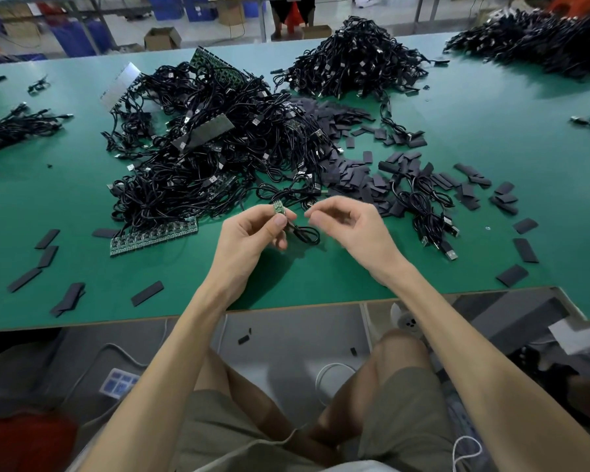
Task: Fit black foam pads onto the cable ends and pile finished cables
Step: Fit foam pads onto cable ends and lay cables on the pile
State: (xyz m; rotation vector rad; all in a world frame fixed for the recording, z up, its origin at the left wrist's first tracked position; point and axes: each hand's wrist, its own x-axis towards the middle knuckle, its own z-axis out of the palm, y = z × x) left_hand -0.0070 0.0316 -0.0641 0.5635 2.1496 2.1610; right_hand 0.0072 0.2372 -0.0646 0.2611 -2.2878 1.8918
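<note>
Green mat (321,277) covers the table under both hands. The left hand (252,231) pinches a small circuit board (278,208) on a black cable (308,234); its print is too small to read. The right hand (346,223) curls, fingertips together, and whether it holds anything is unclear. Beyond lie foam pads (355,180) and a cable heap (218,148).

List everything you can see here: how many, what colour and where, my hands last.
table: one, green, across the view
cable piles: at least four, black, centre, far centre, far right, left edge
foam pads: many, black, right of the centre pile and along the near edge
board strips: several, green or grey, in and beside the centre pile
boxes: at least two, brown, floor beyond the table
cable: one, black, looped under the hands
left hand: pinches the cable's green end
right hand: fingers curled beside it, contents unclear
</note>
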